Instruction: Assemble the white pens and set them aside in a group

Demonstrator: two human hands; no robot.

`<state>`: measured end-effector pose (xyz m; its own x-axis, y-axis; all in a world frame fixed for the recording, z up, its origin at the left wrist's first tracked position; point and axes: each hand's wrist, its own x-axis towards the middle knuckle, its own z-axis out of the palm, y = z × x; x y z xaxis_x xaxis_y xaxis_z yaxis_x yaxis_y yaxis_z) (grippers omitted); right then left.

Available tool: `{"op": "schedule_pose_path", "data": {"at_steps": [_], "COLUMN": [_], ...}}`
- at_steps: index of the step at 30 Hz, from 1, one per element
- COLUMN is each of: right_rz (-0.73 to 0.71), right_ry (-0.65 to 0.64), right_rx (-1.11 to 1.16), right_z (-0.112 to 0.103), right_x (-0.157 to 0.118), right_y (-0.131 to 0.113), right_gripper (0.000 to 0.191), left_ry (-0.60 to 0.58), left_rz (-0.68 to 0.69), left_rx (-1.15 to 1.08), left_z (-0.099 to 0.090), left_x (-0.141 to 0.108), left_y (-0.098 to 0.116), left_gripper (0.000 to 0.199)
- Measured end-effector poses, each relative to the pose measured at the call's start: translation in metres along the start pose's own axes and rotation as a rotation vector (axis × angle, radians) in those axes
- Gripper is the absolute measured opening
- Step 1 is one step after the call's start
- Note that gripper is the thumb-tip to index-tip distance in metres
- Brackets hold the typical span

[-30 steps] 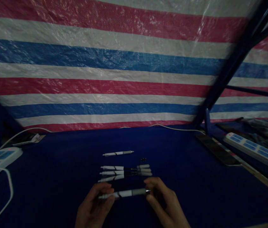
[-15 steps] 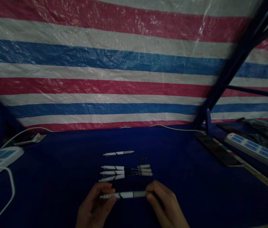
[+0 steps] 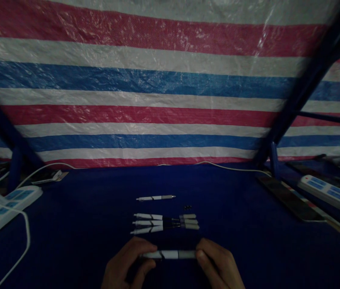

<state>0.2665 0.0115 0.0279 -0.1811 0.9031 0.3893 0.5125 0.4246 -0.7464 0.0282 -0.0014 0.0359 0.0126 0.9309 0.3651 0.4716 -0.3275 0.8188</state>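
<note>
Holding pen (image 3: 169, 254) level: pinched at grey end (image 3: 187, 254) by right hand (image 3: 220, 261), loosely gripped at white end (image 3: 151, 255) by left hand (image 3: 129, 261). Best kept straight, pressing lightly.

The nearest pen (image 3: 171, 254) has a smooth, white plastic-looking barrel (image 3: 166, 254) and a matt grey grip (image 3: 187, 254), the striped sheet (image 3: 158, 84) is woven plastic — creased and glossy — the tabletop (image 3: 97, 208) appears smooth and matt, and the left power strip (image 3: 15, 200) is smooth white plastic.
</note>
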Motion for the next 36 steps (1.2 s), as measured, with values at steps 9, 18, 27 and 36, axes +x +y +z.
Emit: {"op": "schedule_pose_path", "data": {"at_steps": [9, 18, 27, 36], "right_rz": [0.04, 0.084, 0.026, 0.015], "right_ry": [0.051, 0.128, 0.158, 0.044], "right_rx": [0.134, 0.146, 0.072, 0.02], "right_z": [0.001, 0.0, -0.001, -0.003], "right_x": [0.007, 0.005, 0.007, 0.007], "right_y": [-0.008, -0.01, -0.011, -0.001], "right_gripper": [0.033, 0.032, 0.034, 0.024], "left_ry": [-0.262, -0.228, -0.199, -0.195], "left_rz": [0.144, 0.237, 0.239, 0.245], "left_rx": [0.167, 0.346, 0.422, 0.438], "left_z": [-0.032, -0.02, -0.01, -0.009], "left_x": [0.064, 0.114, 0.111, 0.108], "left_y": [0.013, -0.028, -0.042, -0.042], "left_gripper": [0.027, 0.02, 0.019, 0.023]}}
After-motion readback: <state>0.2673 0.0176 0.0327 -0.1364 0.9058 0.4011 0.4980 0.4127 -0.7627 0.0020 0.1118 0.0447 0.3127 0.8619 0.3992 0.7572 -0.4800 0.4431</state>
